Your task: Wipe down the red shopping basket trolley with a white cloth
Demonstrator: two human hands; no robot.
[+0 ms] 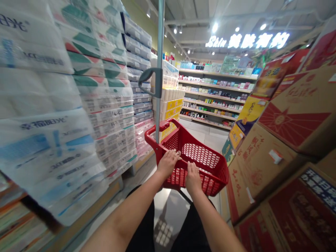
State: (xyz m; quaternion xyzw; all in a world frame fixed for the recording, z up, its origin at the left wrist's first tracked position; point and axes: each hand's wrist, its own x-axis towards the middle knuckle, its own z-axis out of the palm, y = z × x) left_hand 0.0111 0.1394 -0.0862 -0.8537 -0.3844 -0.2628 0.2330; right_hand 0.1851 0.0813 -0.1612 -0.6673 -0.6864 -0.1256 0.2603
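Note:
A red plastic shopping cart [201,154] stands in front of me, turned so that its long side faces me. A tall grey pole with a grey loop handle [157,84] rises at its left end. My left hand [169,162] is closed over the near rim, left of the middle. Something small and pale shows by its fingertips, too small to make out. Farther right on the same rim lies my right hand [193,176], its fingers together and hooked over the edge. The basket's visible inside holds no goods.
Stacked tissue packs [105,77] and toilet-roll packs [39,105] line the left side on low pallets. Cardboard boxes [273,164] are piled close on the right. Shelves of small goods [212,92] stand at the aisle's far end, under a lit sign [246,40].

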